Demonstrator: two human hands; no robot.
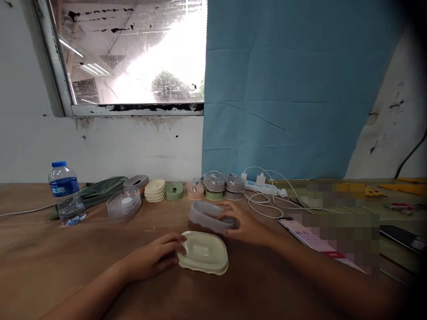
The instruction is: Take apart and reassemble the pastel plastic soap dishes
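Note:
My right hand [240, 224] grips a grey plastic box shell [203, 216] by its right end, with fingers inside its opening. The shell is slightly blurred and tilted, held just behind a cream plastic tray [203, 250]. That tray is rounded and shallow, with a raised oblong in its middle, and seems to be stacked on another layer. At its left edge, my left hand [163, 252] holds on with the fingertips over the rim; the thumb side is partly hidden.
Along the wall stand clear lids [123, 205], cream trays [155, 190], a green shell [174, 191], a pink box [195, 189] and stacked grey-topped boxes [214, 184]. A water bottle [66, 194] is at left. A power strip [260, 186] with cables and a phone [320, 244] lie at right.

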